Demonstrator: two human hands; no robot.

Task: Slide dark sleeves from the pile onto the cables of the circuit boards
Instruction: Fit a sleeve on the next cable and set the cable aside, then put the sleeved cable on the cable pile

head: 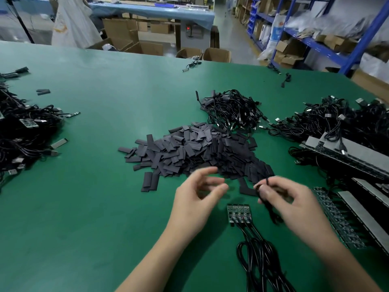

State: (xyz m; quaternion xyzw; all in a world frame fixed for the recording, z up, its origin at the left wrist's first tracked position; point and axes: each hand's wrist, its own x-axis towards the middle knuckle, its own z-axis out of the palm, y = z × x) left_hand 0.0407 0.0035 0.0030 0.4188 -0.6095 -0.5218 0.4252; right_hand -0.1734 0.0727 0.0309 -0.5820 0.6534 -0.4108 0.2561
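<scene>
Pile [200,150]: dark sleeves heaped on the green counter [94,186], just beyond both hands. They are short flat strips lying every way, with no common axis.
Strays [245,187]: a couple of sleeves lie off the pile's near edge, on the counter between the two hands and close to both.
Left hand [200,194]: hovers over the counter at the pile's near edge with its fingers loosely spread and thumb apart from forefinger. It holds nothing that I can see, though it is blurred.
Right hand [288,201]: thumb and fingertips pinch a thin black cable [272,216].
Cable end: pokes up just above the fingertips, toward the pile, while the rest drops under the palm toward the counter. The end is too blurred to tell if it is a tip or a bend.
Boards [239,212]: four small ones side by side, near the person and between the wrists. Their leads run back toward the person into a bundle [259,260]. I cannot tell if the pinched cable belongs to one of them.
Key relation: the sleeves lie ahead of the free left hand — strays to its right, pile just beyond.
Nearer hand: the left, I judge, since it is empty and almost over the pile.
Next move: likely the left picks one sleeve and turns its long axis in line with the cable end — then slides it on toward the right hand.
</scene>
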